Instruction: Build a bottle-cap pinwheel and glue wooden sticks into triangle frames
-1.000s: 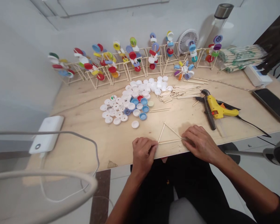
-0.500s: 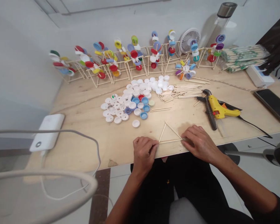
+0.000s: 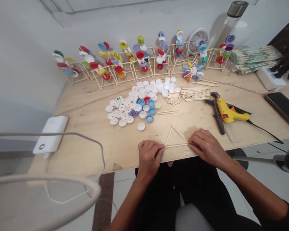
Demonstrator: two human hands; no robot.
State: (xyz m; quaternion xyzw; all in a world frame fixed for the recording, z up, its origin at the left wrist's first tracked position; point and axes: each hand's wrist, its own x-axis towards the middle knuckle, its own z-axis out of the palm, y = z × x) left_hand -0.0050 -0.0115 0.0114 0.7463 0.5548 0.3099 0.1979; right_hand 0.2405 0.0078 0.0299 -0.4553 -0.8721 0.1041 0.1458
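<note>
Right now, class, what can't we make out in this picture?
- Head view: lower corners of the stick triangle, covered by fingers of the left hand and right hand.
- Head view: far end of the phone, cut off by the right edge.
- Head view: print on the wrapped stick bundle, too small and blurred.

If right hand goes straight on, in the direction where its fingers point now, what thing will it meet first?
Most likely the triangle of sticks: the right hand is already at its right corner. The exact height of the fingertips is unclear from this view.
</note>
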